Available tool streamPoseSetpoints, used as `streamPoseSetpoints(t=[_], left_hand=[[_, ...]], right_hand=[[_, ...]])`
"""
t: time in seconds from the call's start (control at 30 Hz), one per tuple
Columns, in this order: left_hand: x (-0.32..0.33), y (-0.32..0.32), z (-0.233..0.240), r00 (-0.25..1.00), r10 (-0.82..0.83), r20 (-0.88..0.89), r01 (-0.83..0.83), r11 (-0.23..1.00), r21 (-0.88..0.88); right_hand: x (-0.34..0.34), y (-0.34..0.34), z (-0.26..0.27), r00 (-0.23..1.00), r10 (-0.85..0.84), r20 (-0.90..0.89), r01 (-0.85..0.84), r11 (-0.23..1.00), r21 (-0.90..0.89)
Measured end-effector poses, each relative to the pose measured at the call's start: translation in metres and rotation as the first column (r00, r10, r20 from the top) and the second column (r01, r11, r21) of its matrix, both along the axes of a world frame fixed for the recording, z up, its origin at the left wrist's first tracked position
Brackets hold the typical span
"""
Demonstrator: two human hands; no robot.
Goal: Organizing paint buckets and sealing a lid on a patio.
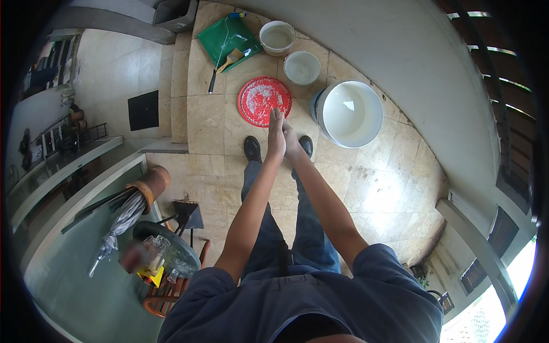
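My left hand (276, 135) and my right hand (291, 139) are pressed palm to palm in front of me, fingers pointing away, with no tool seen in them. Beneath the fingertips a round red lid (261, 100) smeared with white lies on the floor. To its right stands a large white bucket (351, 115) of white paint. Beyond the lid are two smaller tubs, one nearer (302, 68) and one farther (277, 37), both with pale contents. A green paint tray (229, 38) carries a wooden-handled paintbrush (230, 59) and a paint roller (212, 81) with a dark handle.
Beige tiles (206, 171) lie underfoot, with a wall (364, 43) along the right. At left are steps (179, 103), a terracotta pot (156, 180) holding umbrellas, a dustpan (188, 214), a round glass table (184, 255) with items on it and a wooden chair (161, 300).
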State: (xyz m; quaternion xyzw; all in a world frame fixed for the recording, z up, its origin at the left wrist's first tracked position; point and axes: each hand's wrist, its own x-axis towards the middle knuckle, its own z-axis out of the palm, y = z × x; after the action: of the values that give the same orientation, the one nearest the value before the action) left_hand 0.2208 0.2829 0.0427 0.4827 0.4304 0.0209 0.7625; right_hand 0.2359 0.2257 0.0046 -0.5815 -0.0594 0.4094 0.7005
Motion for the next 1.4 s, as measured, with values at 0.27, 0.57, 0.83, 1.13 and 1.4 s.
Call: streamPoseSetpoints(t=[0.27,0.57,0.83,1.13,1.4], left_hand=[[-0.002,0.002,-0.002,1.0,0.02,0.015,-0.02,0.999,-0.032],[-0.007,0.005,-0.004,1.0,0.014,-0.006,-0.014,0.999,-0.04],[-0.002,-0.006,-0.002,1.0,-0.007,-0.006,0.007,0.999,-0.054],[-0.004,0.01,-0.007,1.0,-0.007,-0.029,0.006,0.998,-0.062],[-0.022,0.017,-0.007,0.998,-0.002,-0.055,-0.002,0.998,-0.067]], right_hand=[[-0.001,0.005,0.025,0.937,-0.089,-0.337,0.108,0.993,0.038],[-0.004,0.01,0.037,0.984,-0.008,-0.178,0.022,0.997,0.073],[0.004,0.014,0.002,0.948,-0.075,-0.308,0.114,0.987,0.111],[-0.001,0.022,0.01,0.903,-0.082,-0.421,0.148,0.981,0.126],[-0.01,0.021,0.048,0.965,0.003,-0.261,0.005,1.0,0.028]])
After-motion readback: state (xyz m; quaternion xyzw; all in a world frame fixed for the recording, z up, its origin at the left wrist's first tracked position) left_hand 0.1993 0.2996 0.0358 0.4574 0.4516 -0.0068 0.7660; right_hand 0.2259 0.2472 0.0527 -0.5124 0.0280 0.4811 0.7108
